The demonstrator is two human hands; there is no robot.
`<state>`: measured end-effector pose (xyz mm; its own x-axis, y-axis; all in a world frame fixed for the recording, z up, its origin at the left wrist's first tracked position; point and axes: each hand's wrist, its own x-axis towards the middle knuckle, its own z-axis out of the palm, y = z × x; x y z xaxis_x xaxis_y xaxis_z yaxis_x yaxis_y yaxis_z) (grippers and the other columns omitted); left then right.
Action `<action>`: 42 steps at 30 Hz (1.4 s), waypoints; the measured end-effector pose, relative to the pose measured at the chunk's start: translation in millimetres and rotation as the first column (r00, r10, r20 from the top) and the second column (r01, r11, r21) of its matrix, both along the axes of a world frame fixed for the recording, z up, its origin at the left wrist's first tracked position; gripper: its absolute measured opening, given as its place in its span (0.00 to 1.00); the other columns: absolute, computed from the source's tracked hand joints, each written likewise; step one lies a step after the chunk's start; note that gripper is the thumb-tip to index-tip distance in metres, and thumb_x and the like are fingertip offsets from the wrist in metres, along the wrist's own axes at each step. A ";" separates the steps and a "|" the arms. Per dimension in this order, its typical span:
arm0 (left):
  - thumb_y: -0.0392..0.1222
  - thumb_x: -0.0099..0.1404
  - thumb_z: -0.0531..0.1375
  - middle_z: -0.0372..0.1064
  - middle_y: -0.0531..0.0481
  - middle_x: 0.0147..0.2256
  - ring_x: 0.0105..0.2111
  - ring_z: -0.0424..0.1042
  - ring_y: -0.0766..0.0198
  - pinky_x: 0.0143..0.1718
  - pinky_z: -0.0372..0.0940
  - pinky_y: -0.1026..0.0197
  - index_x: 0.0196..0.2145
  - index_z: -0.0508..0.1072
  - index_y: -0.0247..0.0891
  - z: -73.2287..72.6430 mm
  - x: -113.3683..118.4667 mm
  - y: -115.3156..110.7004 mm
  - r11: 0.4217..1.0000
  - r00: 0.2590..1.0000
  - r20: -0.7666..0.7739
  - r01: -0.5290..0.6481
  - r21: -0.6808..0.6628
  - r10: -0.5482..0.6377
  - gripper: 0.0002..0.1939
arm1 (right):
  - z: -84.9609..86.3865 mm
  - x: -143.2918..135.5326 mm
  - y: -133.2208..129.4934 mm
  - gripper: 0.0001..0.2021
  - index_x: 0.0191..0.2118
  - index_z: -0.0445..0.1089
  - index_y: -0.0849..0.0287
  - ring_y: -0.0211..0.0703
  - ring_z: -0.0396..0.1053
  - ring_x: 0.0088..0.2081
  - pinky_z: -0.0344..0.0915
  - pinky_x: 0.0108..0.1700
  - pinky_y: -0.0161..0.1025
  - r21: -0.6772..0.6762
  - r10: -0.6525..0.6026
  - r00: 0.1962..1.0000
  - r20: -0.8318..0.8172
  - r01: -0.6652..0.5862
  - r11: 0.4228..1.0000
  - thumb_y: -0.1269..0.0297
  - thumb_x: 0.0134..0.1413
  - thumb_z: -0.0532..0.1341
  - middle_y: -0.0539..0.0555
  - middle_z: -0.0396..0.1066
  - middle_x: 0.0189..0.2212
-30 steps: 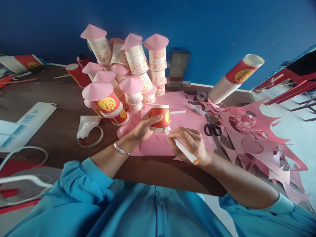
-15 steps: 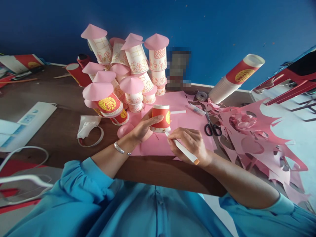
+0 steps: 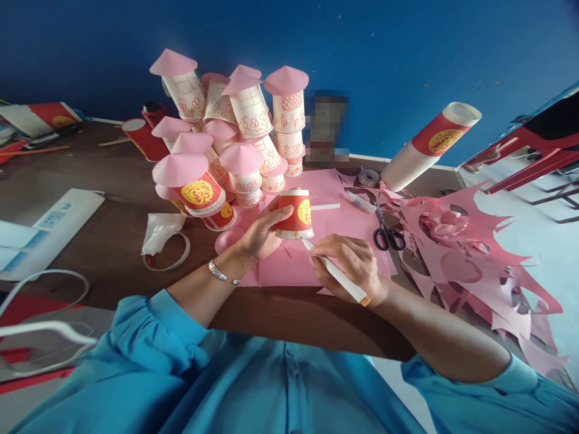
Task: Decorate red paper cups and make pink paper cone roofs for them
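My left hand point(image 3: 265, 232) grips a red paper cup point(image 3: 289, 212) with a yellow emblem and white bands at its top and bottom. Between the fingers of my right hand point(image 3: 346, 262) is a white marker point(image 3: 341, 278) with an orange end. The marker's tip is at the cup's lower white rim; whether it touches cannot be told. Pink paper point(image 3: 294, 268) lies beneath both hands. Behind the cup stand several decorated paper cups with pink cone tops, such as one tower point(image 3: 289, 111).
Scissors point(image 3: 389, 235), a glue stick point(image 3: 359, 202), a tape roll point(image 3: 368, 176) and pink scraps point(image 3: 461, 265) lie to the right. A tall cup stack point(image 3: 429, 144) leans behind them. At left are a tape ring point(image 3: 184, 256) and a white box point(image 3: 58, 226).
The held cup has turned, so more of its yellow emblem shows. The marker and my right hand have shifted slightly down and right.
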<state>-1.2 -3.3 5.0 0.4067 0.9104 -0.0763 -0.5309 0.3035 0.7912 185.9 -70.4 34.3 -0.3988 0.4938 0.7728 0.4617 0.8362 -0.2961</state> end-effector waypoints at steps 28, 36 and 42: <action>0.53 0.61 0.71 0.80 0.41 0.46 0.54 0.76 0.42 0.55 0.71 0.44 0.47 0.79 0.37 0.9 0.0 -1.1 0.998 0.998 -0.036 0.059 -0.029 -0.060 0.22 | -4.1 0.1 1.7 0.11 0.43 0.65 0.56 0.39 0.75 0.27 0.71 0.30 0.35 0.063 -0.028 0.999 0.043 0.025 0.998 0.78 0.60 0.63 0.50 0.76 0.28; 0.53 0.61 0.70 0.80 0.40 0.48 0.55 0.76 0.42 0.55 0.71 0.44 0.48 0.78 0.36 -4.0 -0.3 0.4 0.998 0.998 -0.032 0.050 -0.028 -0.051 0.22 | -3.7 0.6 2.1 0.10 0.42 0.65 0.56 0.38 0.75 0.26 0.70 0.30 0.34 0.054 -0.028 0.999 0.044 0.026 0.998 0.78 0.61 0.62 0.49 0.75 0.28; 0.52 0.61 0.70 0.80 0.40 0.47 0.56 0.75 0.42 0.57 0.69 0.43 0.48 0.79 0.35 -1.2 0.9 -1.3 0.998 0.998 -0.022 0.059 -0.006 -0.059 0.22 | -4.7 0.3 1.9 0.08 0.41 0.65 0.55 0.37 0.74 0.26 0.68 0.30 0.34 0.031 -0.043 0.997 0.059 0.041 0.999 0.76 0.63 0.61 0.49 0.75 0.27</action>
